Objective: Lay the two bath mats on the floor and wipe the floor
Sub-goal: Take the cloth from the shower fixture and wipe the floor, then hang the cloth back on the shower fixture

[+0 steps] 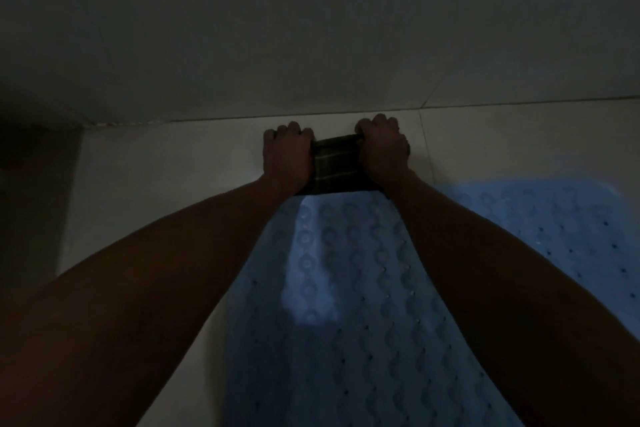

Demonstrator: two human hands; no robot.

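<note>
The room is dim. A light blue bath mat [332, 305] with a wavy raised pattern and small holes lies flat on the pale tiled floor [156, 177], running from the bottom edge up the middle. A second blue mat [561, 225] lies to its right, partly hidden by my right arm. Just beyond the first mat's far end, a dark checked cloth [337, 166] rests on the floor near the wall. My left hand [285, 156] grips the cloth's left side and my right hand [382, 149] grips its right side, both pressing down.
A plain wall [311, 28] rises straight ahead, meeting the floor just past my knuckles. A dark vertical surface [31, 201] borders the floor on the left. Bare tile shows left of the mats and between my hands and the right wall edge.
</note>
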